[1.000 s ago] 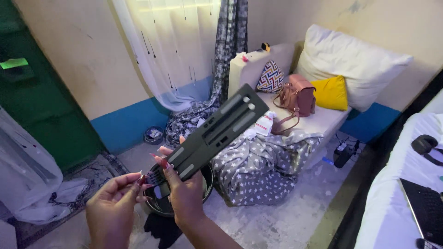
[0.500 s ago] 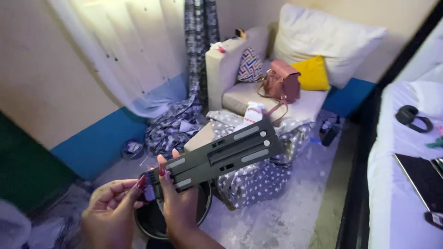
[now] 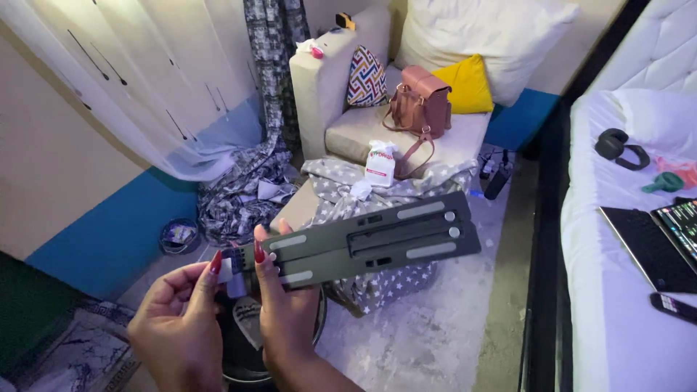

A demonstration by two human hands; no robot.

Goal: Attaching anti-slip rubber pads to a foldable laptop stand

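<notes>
1. The right hand [image 3: 287,312] has its grip clenched on the left end of a folded grey stand [image 3: 356,243], thumb and fingers wrapped round it; the stand sticks out toward 3 o'clock, held in the air at mid frame
2. The left hand [image 3: 178,323] pinches a small part [image 3: 231,267] at the stand's left tip, at 9 o'clock of the right hand; what that part is, I cannot tell
3. Risk: the stand is gripped at one end only, so its long free end could tip down or twist out of the grip
4. Risk: the pinched part looks tiny; a slip of the fingertips would likely drop it onto the floor [image 3: 435,341], among clutter
5. Risk: the hinged bars might snap shut on a fingertip if pressed
6. Below the hands at 6 o'clock sits a round dark basin [image 3: 308,345] on a speckled grey floor
7. At 12 o'clock: a star-print cloth [image 3: 406,279], a chair [image 3: 327,80] with a brown bag [image 3: 421,109], a white pillow [image 3: 479,36]
8. At 3 o'clock: a bed [image 3: 617,290] with laptop [image 3: 653,243] and headphones [image 3: 617,149]; at 10 o'clock, a curtain [image 3: 160,72]
</notes>
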